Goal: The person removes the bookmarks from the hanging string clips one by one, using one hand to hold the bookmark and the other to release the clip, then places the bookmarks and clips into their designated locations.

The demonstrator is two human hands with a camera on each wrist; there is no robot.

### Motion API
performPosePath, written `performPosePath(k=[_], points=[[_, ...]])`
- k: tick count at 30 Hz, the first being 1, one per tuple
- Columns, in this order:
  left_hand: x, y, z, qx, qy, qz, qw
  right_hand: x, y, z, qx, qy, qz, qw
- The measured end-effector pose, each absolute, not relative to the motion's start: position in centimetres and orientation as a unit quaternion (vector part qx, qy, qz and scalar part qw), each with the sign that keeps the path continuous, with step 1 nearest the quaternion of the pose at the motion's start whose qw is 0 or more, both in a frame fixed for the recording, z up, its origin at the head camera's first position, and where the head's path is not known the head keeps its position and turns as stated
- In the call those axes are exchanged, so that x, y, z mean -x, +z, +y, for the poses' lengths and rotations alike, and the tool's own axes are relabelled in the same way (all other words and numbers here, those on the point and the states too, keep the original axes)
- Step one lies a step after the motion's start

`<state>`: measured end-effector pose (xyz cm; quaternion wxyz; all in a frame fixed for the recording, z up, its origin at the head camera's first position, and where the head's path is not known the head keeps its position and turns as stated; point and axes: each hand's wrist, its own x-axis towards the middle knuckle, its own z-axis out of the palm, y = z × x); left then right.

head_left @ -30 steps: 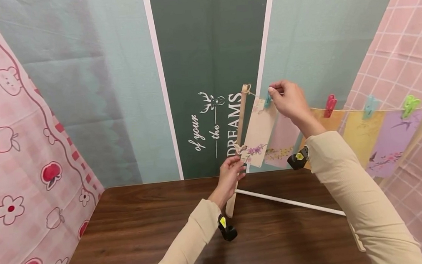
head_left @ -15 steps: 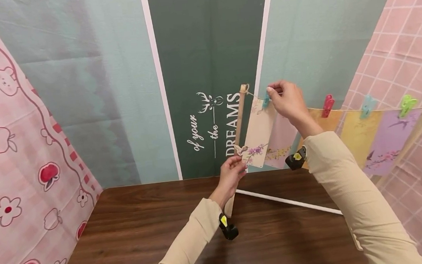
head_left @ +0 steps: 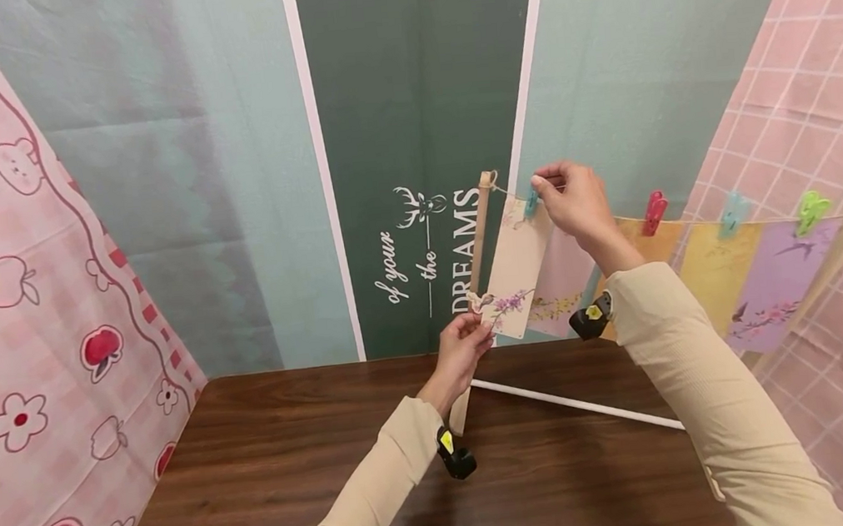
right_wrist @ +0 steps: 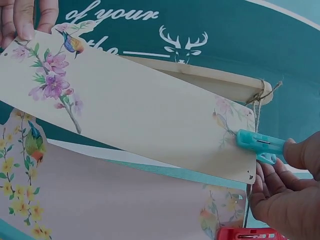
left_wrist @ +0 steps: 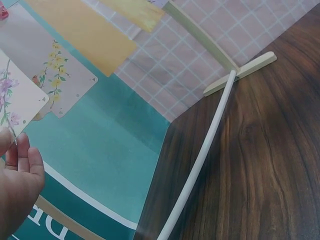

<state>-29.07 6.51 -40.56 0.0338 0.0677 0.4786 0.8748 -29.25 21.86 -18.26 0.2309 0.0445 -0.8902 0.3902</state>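
Note:
A cream bookmark-like card (head_left: 515, 259) with purple blossoms and a bird hangs at the left end of a twine line. A teal clothespin (right_wrist: 260, 143) sits on its top edge at the twine (right_wrist: 258, 114). My right hand (head_left: 576, 203) pinches the clothespin's handle end between thumb and fingers. Lower down, my left hand (head_left: 462, 345) holds the card's bottom corner between thumb and fingers; the card tilts. Just behind it hangs a lilac-pink card (right_wrist: 130, 182) with yellow flowers, with a red clothespin (right_wrist: 250, 234) at its top edge.
Wooden post (head_left: 481, 233) holds the twine's left end; another post (head_left: 838, 260) stands at right. A white rod (head_left: 577, 404) runs low between them above the wooden table (head_left: 297, 474). Orange, yellow (head_left: 719, 270) and purple (head_left: 784, 281) cards hang further right under clothespins.

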Motion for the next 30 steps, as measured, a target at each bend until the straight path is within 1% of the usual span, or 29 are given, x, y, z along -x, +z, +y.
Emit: performPosePath(k=[10,17,30], points=[[29.17,-40.91,6.44,-0.072,0.873,0.482,0.030,29.12,-18.46,21.92,-0.045,0.394,-0.887,0.238],[29.17,-40.77,6.44,-0.078,0.877,0.474,0.018,29.06,-18.39,21.77,-0.036,0.395,-0.884,0.249],[29.18,-40.35,6.43,-0.084,0.881,0.466,0.010,28.80,-18.10,21.51,-0.030,0.396,-0.867,0.300]])
